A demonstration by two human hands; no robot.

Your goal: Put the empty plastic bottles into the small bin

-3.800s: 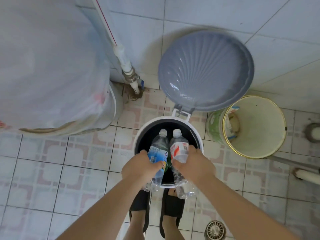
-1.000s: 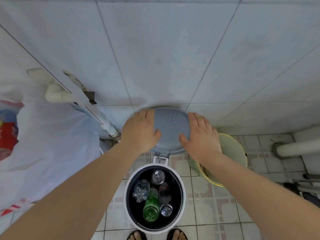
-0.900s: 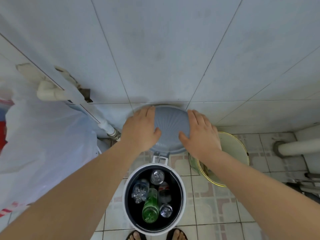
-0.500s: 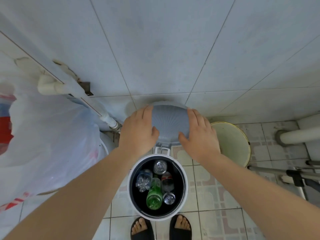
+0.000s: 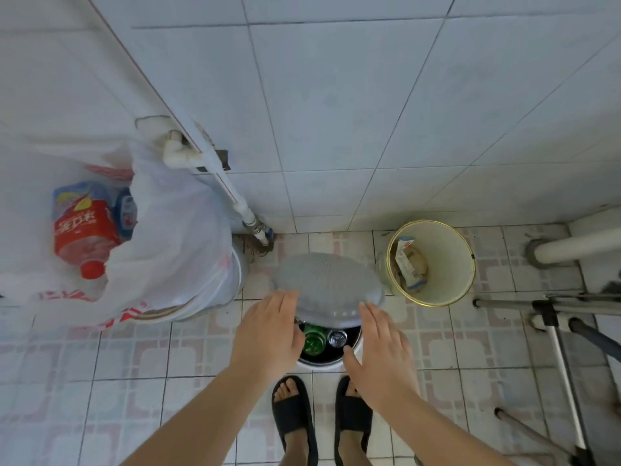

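Your left hand [image 5: 268,334] and right hand [image 5: 379,344], both spread flat and empty, flank the grey lid [image 5: 327,287], tilted over the small bin [image 5: 331,363] at lower centre, bottles [image 5: 314,339] inside, likely to shut it.

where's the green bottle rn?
Head view, lower centre: the green bottle is inside the bin, under the half-lowered lid, beside a clear bottle, between the left hand and right hand.

The ribbed grey lid [image 5: 327,284] covers most of my white bin [image 5: 321,363], black inside. Under the lid's near edge I see a green bottle [image 5: 314,339]. Right of the lid stands a cream bucket [image 5: 431,260] with a gold rim.
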